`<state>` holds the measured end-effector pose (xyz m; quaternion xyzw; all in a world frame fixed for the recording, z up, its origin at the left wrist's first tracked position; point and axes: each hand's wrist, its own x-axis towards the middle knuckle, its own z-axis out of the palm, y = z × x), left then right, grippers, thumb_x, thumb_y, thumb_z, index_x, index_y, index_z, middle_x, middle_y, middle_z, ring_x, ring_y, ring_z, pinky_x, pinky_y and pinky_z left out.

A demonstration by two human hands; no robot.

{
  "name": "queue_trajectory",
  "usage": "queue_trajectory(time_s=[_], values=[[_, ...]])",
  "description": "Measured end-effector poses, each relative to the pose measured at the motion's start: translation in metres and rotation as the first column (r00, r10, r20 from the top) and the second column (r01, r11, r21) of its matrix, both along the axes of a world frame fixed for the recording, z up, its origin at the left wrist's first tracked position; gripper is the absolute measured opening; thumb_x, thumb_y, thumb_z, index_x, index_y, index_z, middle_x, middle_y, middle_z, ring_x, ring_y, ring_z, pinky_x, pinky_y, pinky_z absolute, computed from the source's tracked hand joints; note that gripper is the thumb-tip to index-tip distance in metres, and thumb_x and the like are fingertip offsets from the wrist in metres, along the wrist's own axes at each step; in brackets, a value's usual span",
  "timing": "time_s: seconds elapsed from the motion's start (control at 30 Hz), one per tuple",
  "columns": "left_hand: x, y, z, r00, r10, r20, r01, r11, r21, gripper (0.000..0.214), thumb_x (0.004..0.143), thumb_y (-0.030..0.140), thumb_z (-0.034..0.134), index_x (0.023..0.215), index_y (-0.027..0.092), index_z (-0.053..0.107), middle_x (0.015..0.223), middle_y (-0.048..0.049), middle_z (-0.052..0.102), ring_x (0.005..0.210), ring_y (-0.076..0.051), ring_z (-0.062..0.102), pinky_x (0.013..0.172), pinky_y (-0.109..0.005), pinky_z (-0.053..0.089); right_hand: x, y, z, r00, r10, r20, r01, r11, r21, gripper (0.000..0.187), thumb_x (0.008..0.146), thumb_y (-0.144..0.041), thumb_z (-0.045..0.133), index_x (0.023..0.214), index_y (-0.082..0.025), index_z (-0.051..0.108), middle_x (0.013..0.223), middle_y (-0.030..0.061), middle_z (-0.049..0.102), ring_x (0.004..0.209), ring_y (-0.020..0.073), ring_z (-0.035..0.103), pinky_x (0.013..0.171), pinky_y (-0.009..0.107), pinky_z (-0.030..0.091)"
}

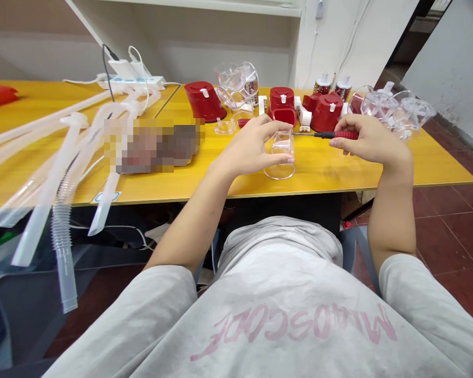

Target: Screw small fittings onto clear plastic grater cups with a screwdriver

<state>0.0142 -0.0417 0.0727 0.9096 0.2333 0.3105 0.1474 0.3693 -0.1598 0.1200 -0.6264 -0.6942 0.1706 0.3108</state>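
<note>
My left hand is closed around a small clear plastic cup part that stands on the yellow table. My right hand grips the red handle of a screwdriver, held level. Its metal shaft points left toward the top of the clear part. The tip is hidden behind that part and my fingers.
Red blender bases, a red block and clear jars line the table's back. White plastic tubes and a ribbed hose hang over the left edge. A power strip lies at the back left.
</note>
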Motion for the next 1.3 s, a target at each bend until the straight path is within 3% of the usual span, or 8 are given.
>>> queue_trajectory(time_s=[0.13,0.27,0.5,0.67,0.8,0.9,1.13,1.3], values=[[0.0001,0.0001,-0.0007,1.0,-0.005,0.014,0.005,1.0,0.003,0.088,0.097,0.071,0.11,0.17,0.027,0.086,0.15,-0.0144,0.082,0.141,-0.049,0.08,0.134,-0.063,0.061,-0.001,-0.0021,0.0022,1.0,-0.007,0.028,0.009,0.998,-0.07,0.032,0.116,-0.052,0.099,0.106,-0.026,0.082,0.087,0.0058,0.084,0.073,0.0249,0.08,0.064,0.037,0.06],[0.0003,0.0002,-0.0006,1.0,0.004,-0.001,-0.004,1.0,-0.001,0.086,0.099,0.073,0.109,0.17,0.03,0.085,0.15,-0.0138,0.081,0.142,-0.049,0.079,0.135,-0.065,0.061,-0.0015,-0.0027,0.0038,0.999,-0.001,0.035,0.004,0.998,-0.068,0.048,0.127,-0.055,0.084,0.091,-0.025,0.077,0.085,0.008,0.084,0.071,0.022,0.077,0.066,0.036,0.057],[0.0008,0.0001,-0.0002,1.0,0.013,-0.007,-0.013,1.0,0.0,0.088,0.098,0.072,0.109,0.171,0.03,0.084,0.151,-0.0131,0.081,0.142,-0.049,0.079,0.135,-0.065,0.06,-0.0006,0.0015,0.0006,1.0,0.004,-0.007,-0.004,1.0,0.005,0.025,0.106,-0.034,0.104,0.101,-0.027,0.08,0.085,0.0035,0.081,0.071,0.0247,0.077,0.066,0.039,0.059],[0.0005,-0.0004,0.0001,1.0,0.011,-0.006,-0.011,1.0,-0.006,0.087,0.097,0.068,0.111,0.171,0.03,0.084,0.15,-0.0138,0.08,0.143,-0.049,0.078,0.135,-0.066,0.06,0.0022,0.0009,0.0007,1.0,0.011,-0.005,-0.011,0.999,-0.03,0.028,0.11,-0.044,0.103,0.105,-0.027,0.081,0.084,0.004,0.082,0.072,0.0251,0.078,0.065,0.039,0.061],[0.0005,-0.0002,-0.0005,1.0,0.008,0.006,-0.008,1.0,-0.001,0.086,0.096,0.067,0.111,0.17,0.029,0.085,0.149,-0.0136,0.081,0.142,-0.049,0.079,0.134,-0.065,0.061,0.0007,-0.0012,0.0033,1.0,0.02,0.023,-0.018,0.997,-0.078,0.045,0.126,-0.057,0.086,0.095,-0.025,0.08,0.086,0.0081,0.085,0.073,0.0231,0.079,0.067,0.037,0.06],[0.0007,0.0008,-0.0016,1.0,0.002,0.017,-0.002,1.0,0.001,0.086,0.096,0.067,0.11,0.169,0.029,0.086,0.148,-0.0139,0.081,0.141,-0.049,0.079,0.133,-0.065,0.061,-0.0022,-0.0006,0.0043,1.0,0.021,0.002,-0.021,0.996,-0.084,0.055,0.13,-0.059,0.079,0.088,-0.024,0.079,0.085,0.0091,0.085,0.074,0.0218,0.079,0.069,0.035,0.061],[0.0009,0.0005,-0.0006,1.0,0.006,0.009,-0.006,1.0,-0.005,0.088,0.097,0.072,0.11,0.169,0.029,0.085,0.149,-0.0139,0.081,0.142,-0.049,0.079,0.135,-0.065,0.06,-0.0034,-0.0021,0.0074,1.0,-0.004,0.029,0.006,0.998,-0.062,0.026,0.115,-0.04,0.096,0.097,-0.026,0.083,0.083,0.0057,0.084,0.073,0.0222,0.078,0.066,0.035,0.058],[0.0007,-0.0007,0.0012,1.0,0.009,-0.005,-0.009,1.0,-0.016,0.087,0.096,0.073,0.109,0.169,0.031,0.085,0.151,-0.0139,0.081,0.143,-0.049,0.078,0.135,-0.066,0.06,-0.0009,0.0007,0.0014,1.0,-0.002,-0.006,0.002,1.0,0.004,0.032,0.105,-0.045,0.107,0.099,-0.028,0.081,0.08,0.0035,0.08,0.074,0.0253,0.077,0.064,0.038,0.058]])
